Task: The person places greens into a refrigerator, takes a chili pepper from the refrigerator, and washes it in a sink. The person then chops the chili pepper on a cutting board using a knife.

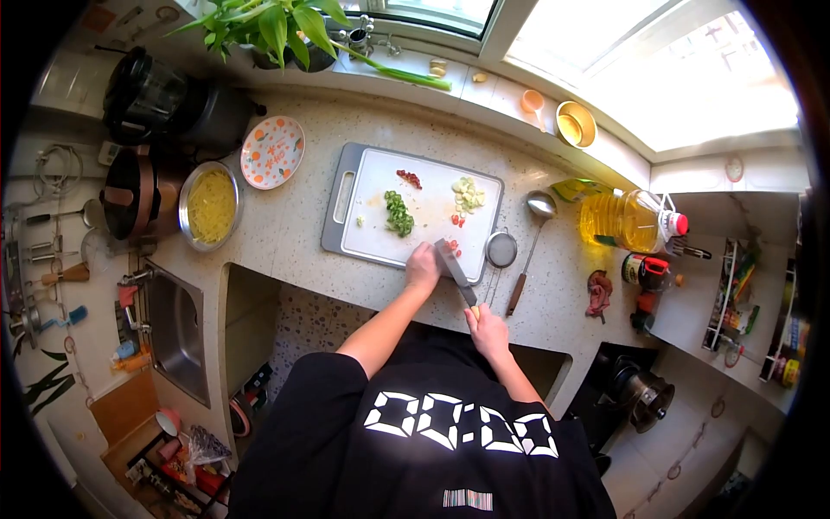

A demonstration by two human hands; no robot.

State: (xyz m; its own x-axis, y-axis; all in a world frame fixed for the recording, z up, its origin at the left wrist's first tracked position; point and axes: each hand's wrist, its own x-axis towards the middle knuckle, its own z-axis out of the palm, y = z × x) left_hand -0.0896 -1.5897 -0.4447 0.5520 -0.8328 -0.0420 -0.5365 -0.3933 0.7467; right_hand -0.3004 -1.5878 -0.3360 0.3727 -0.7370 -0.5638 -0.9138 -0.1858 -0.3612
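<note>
My right hand (488, 330) is closed round the light handle of a knife (456, 272), whose broad blade lies over the near edge of the white cutting board (415, 245). Beside the blade, my left hand (423, 266) rests on the board with its fingers curled together; what they hold, if anything, is hidden. Red chopped pieces (456, 251) lie right by the blade. Farther up the board are chopped greens (399, 214), a small dark red pile (409, 179) and pale slices (469, 195).
A strainer (501, 249) and a ladle (542, 206) lie right of the board. Farther right stand an oil bottle (618, 221) and a dark bottle (641, 270). On the left are a patterned plate (273, 152), a bowl of yellow shreds (211, 206) and a sink (177, 333).
</note>
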